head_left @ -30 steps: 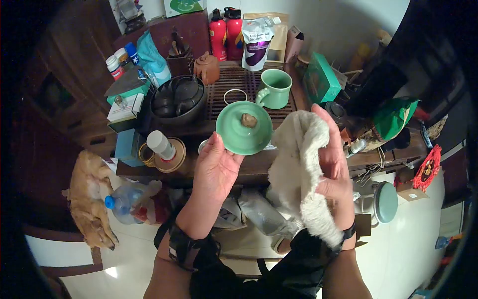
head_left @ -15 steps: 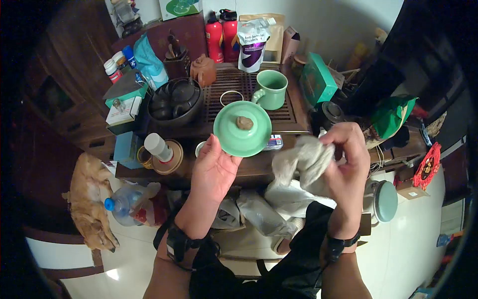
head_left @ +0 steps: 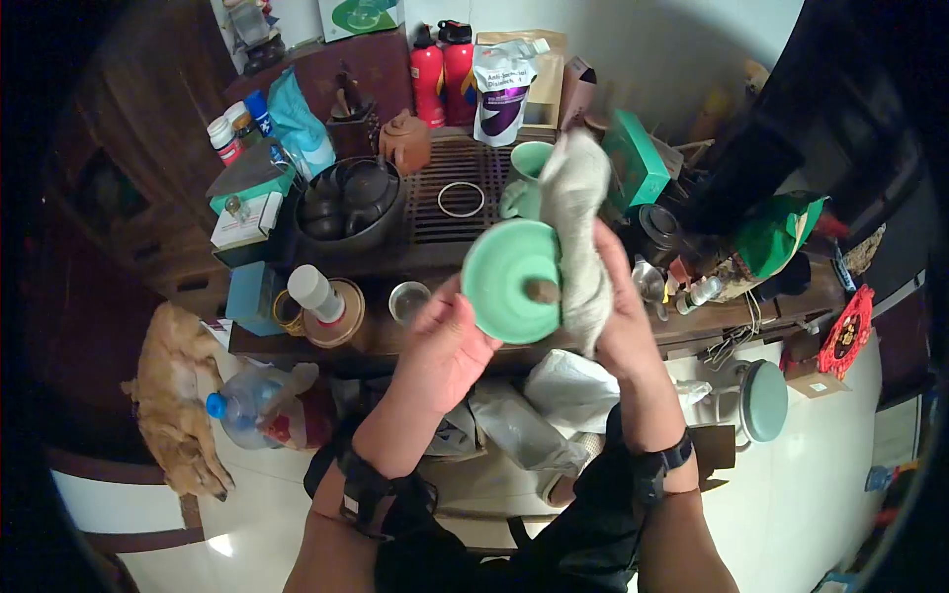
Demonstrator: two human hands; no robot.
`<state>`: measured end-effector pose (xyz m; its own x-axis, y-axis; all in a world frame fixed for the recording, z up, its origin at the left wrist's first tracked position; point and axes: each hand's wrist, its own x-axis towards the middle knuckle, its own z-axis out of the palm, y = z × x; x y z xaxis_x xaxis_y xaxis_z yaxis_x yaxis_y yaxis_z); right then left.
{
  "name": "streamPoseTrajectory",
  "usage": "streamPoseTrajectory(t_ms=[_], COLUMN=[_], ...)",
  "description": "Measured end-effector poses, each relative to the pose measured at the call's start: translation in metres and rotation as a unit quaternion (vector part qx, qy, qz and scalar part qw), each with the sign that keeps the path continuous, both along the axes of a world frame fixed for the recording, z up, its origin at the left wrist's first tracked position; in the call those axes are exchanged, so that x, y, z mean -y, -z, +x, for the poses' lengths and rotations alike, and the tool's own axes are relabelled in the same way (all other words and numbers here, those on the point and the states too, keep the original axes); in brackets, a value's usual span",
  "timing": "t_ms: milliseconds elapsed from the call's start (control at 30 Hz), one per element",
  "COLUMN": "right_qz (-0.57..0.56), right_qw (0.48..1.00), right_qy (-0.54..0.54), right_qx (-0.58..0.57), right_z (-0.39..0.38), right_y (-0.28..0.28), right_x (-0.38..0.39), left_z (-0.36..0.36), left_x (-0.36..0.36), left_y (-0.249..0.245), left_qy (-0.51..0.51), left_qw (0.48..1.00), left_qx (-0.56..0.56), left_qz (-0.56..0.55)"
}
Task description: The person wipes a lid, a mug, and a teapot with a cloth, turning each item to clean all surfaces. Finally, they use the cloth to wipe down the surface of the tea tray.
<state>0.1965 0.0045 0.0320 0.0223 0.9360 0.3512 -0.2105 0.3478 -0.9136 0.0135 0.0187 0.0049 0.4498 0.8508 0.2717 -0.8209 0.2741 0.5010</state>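
Note:
A round green lid (head_left: 499,282) with a brown knob is tilted above the table's front edge. My left hand (head_left: 450,341) grips its lower left rim between thumb and fingers. At the lid's right side, my right hand (head_left: 623,306) holds a pale cloth (head_left: 578,212), which hangs against or just beside the rim; the fingers behind it are partly hidden. Behind the cloth, a green mug (head_left: 529,160) stands on the slatted tea tray (head_left: 425,212), partly covered from view. A white ring (head_left: 461,200) lies on the tray.
A dark bowl of cups (head_left: 346,237), a clay teapot (head_left: 404,142) and a small cup (head_left: 408,301) are at the left. Red bottles (head_left: 427,79) and a pouch (head_left: 502,99) line the back. A green box (head_left: 636,163) stands right. A dog (head_left: 178,395) lies on the floor.
The lid has moved right and down and tilted, with my left hand on it. My right hand has brought the cloth left and up to the lid's right side.

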Motion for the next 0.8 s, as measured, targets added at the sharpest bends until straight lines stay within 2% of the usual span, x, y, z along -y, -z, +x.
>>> streamPoseTrajectory(t_ms=[67, 100, 167, 200, 267, 300, 333, 367, 400, 433, 500, 533, 567, 600, 700, 800], right_qz=[-0.118, -0.116, -0.120, -0.121, -0.101, -0.087, -0.070, -0.106, -0.139, -0.168, -0.211, -0.208, -0.197, -0.185, -0.161, -0.079], right_qw=[0.978, 0.981, 0.982, 0.981, 0.985, 0.981, 0.955, 0.956, 0.978, 0.985, 0.965, 0.965, 0.959, 0.951, 0.964, 0.994], right_qy=[-0.103, -0.072, -0.114, -0.135, -0.137, -0.079, -0.020, -0.007, 0.008, 0.022, 0.040, 0.058, 0.061, 0.065, 0.096, 0.045], right_qx=[-0.136, -0.141, -0.091, -0.067, 0.021, 0.155, 0.287, 0.272, 0.158, 0.043, -0.149, -0.149, -0.193, -0.237, -0.190, -0.064], right_z=[0.002, -0.004, 0.003, 0.006, 0.011, 0.009, 0.007, 0.007, 0.003, -0.002, 0.000, 0.005, 0.008, 0.006, -0.005, 0.001], right_y=[-0.004, -0.014, -0.005, 0.000, 0.015, 0.019, 0.021, 0.027, 0.025, 0.019, 0.011, 0.012, 0.019, 0.017, 0.006, 0.020], right_x=[0.000, 0.005, 0.000, -0.002, -0.004, -0.003, -0.002, -0.005, -0.004, -0.004, -0.003, -0.004, -0.009, -0.011, -0.003, -0.006], left_z=[-0.001, -0.004, -0.007, -0.009, -0.013, -0.012, -0.010, -0.007, -0.004, 0.002, 0.017, 0.022, 0.018, 0.018, 0.017, 0.005], left_x=[0.002, -0.001, 0.000, 0.000, 0.000, 0.001, 0.002, 0.003, 0.005, 0.009, 0.017, 0.020, 0.019, 0.017, 0.013, 0.007], left_y=[-0.002, -0.001, -0.001, -0.001, 0.001, 0.003, 0.004, 0.005, 0.005, 0.005, 0.007, 0.007, 0.011, 0.015, 0.017, 0.011], left_qy=[0.037, 0.053, 0.063, 0.086, 0.130, 0.124, 0.118, 0.113, 0.110, 0.104, 0.012, -0.033, -0.053, -0.054, -0.064, -0.025], left_qw=[0.998, 0.997, 0.993, 0.983, 0.949, 0.945, 0.942, 0.938, 0.933, 0.960, 0.975, 0.977, 0.948, 0.948, 0.945, 0.935], left_qx=[-0.045, -0.059, -0.101, -0.164, -0.287, -0.301, -0.314, -0.328, -0.342, -0.259, -0.211, -0.186, -0.266, -0.274, -0.289, -0.328], left_qz=[-0.014, -0.008, -0.006, 0.004, 0.024, 0.021, 0.018, 0.015, 0.013, -0.016, 0.060, 0.098, 0.166, 0.154, 0.137, 0.130])
